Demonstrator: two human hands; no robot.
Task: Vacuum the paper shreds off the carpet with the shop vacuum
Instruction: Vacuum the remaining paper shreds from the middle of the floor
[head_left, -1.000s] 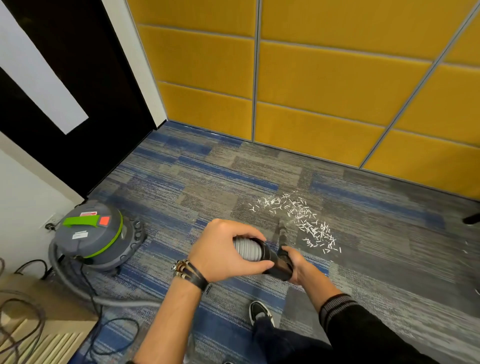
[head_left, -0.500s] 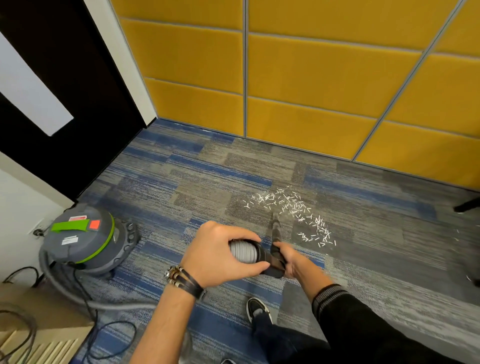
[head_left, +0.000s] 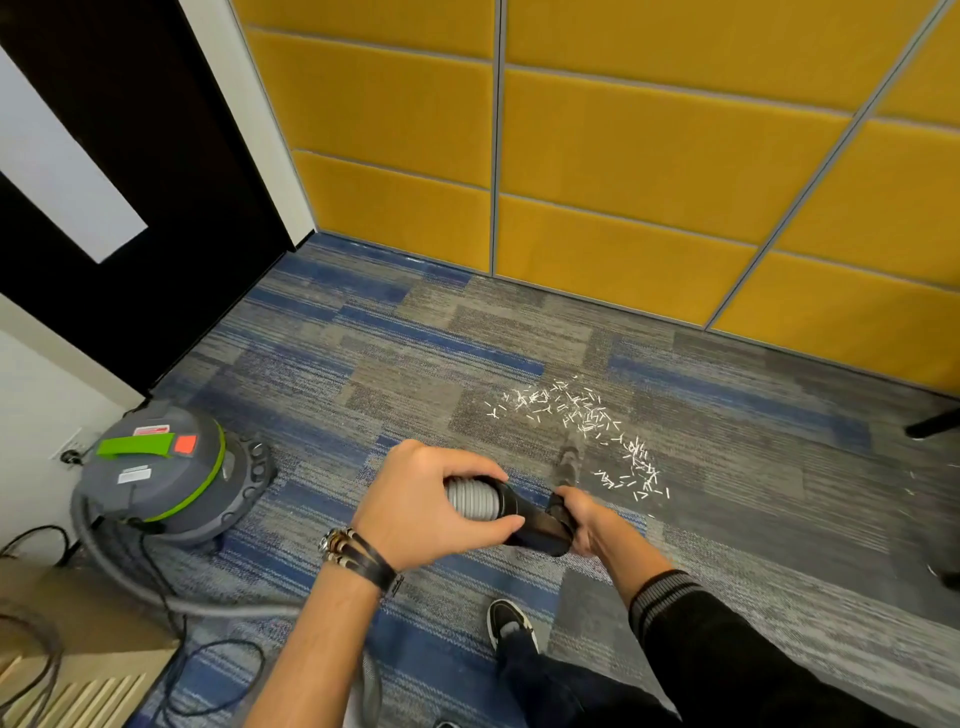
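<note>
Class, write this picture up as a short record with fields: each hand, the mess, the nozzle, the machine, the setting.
left hand: grips the ribbed grey hose
right hand: grips the black handle
paper shreds: white, scattered on the carpet ahead of the hands
nozzle: tip low by the near edge of the shreds; contact with carpet unclear
shop vacuum: grey and green, standing at left
setting: striped blue-grey floor, yellow wall panels behind

Both hands (head_left: 493, 512) grip the vacuum hose (head_left: 470, 499), nozzle (head_left: 569, 462) beside paper shreds (head_left: 582, 415) on carpet (head_left: 363, 364).
</note>
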